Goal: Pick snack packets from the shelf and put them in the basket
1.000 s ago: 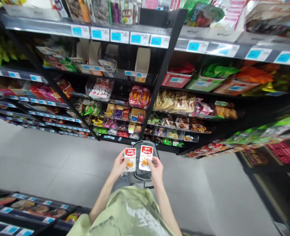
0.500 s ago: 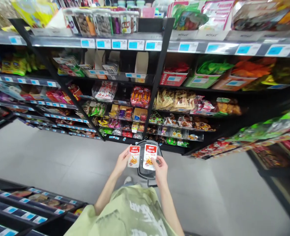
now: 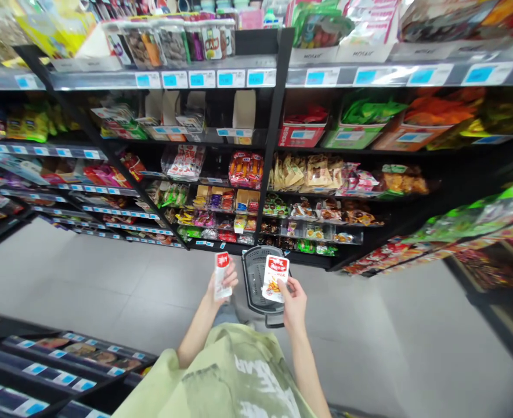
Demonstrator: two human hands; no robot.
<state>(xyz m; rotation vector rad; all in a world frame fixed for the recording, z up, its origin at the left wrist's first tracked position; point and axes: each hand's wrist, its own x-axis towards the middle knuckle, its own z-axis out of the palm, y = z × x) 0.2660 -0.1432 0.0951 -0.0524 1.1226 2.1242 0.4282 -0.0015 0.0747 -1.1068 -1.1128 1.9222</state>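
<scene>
My left hand [image 3: 225,281] is closed around a red and white snack packet [image 3: 221,283], which is turned so that it looks narrow from here. Between thumb and fingers, my right hand [image 3: 295,299] pinches a second snack packet [image 3: 275,277], its red-topped printed front facing me. Below and behind this second packet is a dark grey shopping basket [image 3: 256,290] with a perforated bottom and a handle at its near end. The right packet overlaps the basket in view; the left packet is outside its left rim.
Ahead stands a black shelf unit [image 3: 278,93] with several levels of bagged snacks and blue-and-white price tags. Clear tubs [image 3: 176,43] line its upper shelf. Another shelf [image 3: 34,371] is close at the lower left. Grey tiled floor [image 3: 152,284] runs between the shelves.
The left packet has turned from facing me to nearly edge-on and moved left. My right hand and its packet have shifted slightly right, showing more of the basket between the packets.
</scene>
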